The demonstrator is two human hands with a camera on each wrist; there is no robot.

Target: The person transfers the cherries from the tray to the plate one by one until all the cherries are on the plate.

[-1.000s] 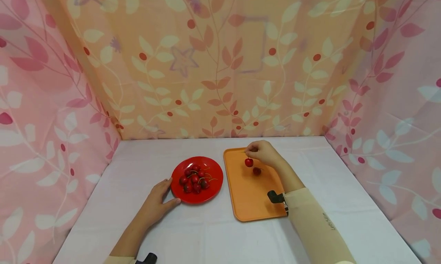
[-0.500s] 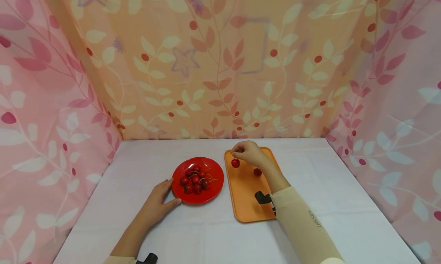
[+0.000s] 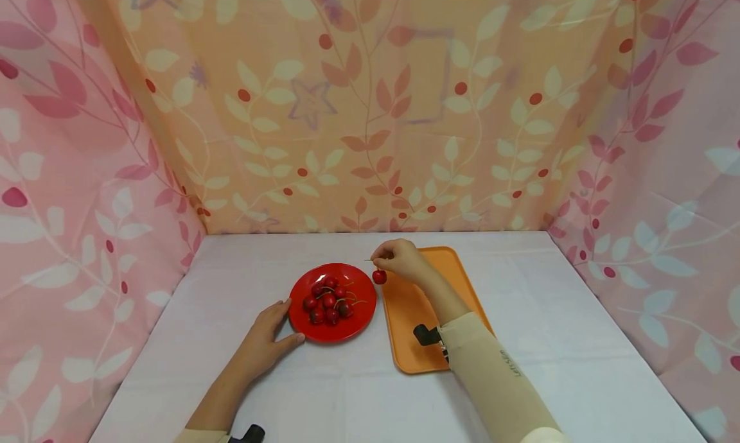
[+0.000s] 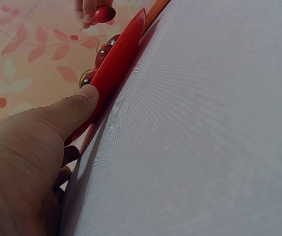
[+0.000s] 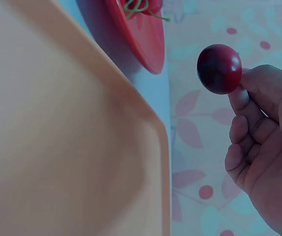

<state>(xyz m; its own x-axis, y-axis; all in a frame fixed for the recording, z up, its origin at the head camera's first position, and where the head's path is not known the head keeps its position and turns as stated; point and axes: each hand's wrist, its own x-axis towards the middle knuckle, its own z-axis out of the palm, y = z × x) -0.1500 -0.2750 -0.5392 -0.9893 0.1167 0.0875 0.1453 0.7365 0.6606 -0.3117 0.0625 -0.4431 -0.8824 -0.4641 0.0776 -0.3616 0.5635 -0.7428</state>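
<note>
My right hand pinches a cherry by its stem; the cherry hangs above the gap between plate and tray. In the right wrist view this cherry shows large and dark red at the fingertips. A red plate bears a heap of several cherries with green stems. My left hand holds the plate's near-left rim between spread thumb and fingers. In the left wrist view the thumb of the left hand lies against the plate's rim. The orange tray is partly covered by my right forearm.
A white cloth covers the table. The plate stands left of the tray, close to its edge. Floral curtains enclose the table at the back and both sides. Each wrist wears a dark camera mount.
My right hand has moved left with the cherry, from over the tray to near the plate's right rim. A second cherry on the tray is now hidden behind my forearm. The left hand stays put.
</note>
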